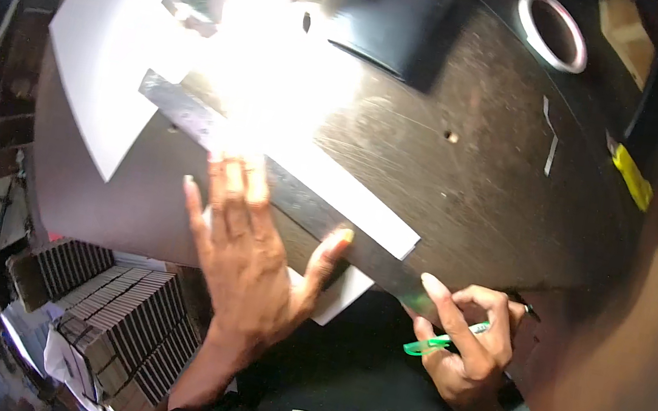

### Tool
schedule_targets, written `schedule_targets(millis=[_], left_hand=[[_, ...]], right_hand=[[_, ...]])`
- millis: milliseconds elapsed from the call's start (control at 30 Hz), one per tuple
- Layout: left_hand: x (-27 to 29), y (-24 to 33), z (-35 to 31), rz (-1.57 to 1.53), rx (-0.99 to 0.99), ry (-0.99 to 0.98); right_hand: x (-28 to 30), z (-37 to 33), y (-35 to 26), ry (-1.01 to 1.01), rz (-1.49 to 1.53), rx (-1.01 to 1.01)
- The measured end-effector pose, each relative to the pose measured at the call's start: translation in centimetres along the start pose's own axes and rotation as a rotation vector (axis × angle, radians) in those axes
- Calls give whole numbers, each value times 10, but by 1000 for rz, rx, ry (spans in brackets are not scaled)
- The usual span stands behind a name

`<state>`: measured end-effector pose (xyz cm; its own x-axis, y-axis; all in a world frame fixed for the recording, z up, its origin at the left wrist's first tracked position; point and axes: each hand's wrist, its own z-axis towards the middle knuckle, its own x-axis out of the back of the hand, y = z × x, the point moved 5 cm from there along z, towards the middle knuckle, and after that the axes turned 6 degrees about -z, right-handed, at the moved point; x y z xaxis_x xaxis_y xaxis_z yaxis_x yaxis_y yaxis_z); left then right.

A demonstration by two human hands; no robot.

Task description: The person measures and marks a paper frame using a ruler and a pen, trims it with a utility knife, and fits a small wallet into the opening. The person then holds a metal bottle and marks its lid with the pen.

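A long metal ruler [311,207] lies slantwise over a sheet of white paper [367,211], whose part shows along the ruler's far edge. A paper corner [344,296] also sticks out on the near side. My left hand [257,254] presses on the ruler with fingers stretched out and thumb spread; glare washes out its fingertips. My right hand [471,340] is closed around a green-and-white pen [445,341], while its thumb and index finger reach the ruler's right end. The pen's far end is partly hidden by the fingers.
A yellow cutter knife [632,179] and a roll of tape [552,30] lie at the far right of the dark table [471,176]. A black flat case [396,27] sits at the back beside strong lamp glare. White sheets [98,57] lie left; bundled stacks [130,320] stand below.
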<state>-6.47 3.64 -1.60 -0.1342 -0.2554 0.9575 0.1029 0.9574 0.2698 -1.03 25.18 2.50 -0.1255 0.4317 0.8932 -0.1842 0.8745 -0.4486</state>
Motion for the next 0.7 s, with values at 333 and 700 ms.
schedule_targets(millis=[333, 700], left_hand=[[-2, 1, 2, 36, 8, -15], [-3, 0, 1, 23, 15, -13]], right_hand=[[-2, -8, 10, -17, -30, 77], [-3, -7, 10, -5, -13, 68]])
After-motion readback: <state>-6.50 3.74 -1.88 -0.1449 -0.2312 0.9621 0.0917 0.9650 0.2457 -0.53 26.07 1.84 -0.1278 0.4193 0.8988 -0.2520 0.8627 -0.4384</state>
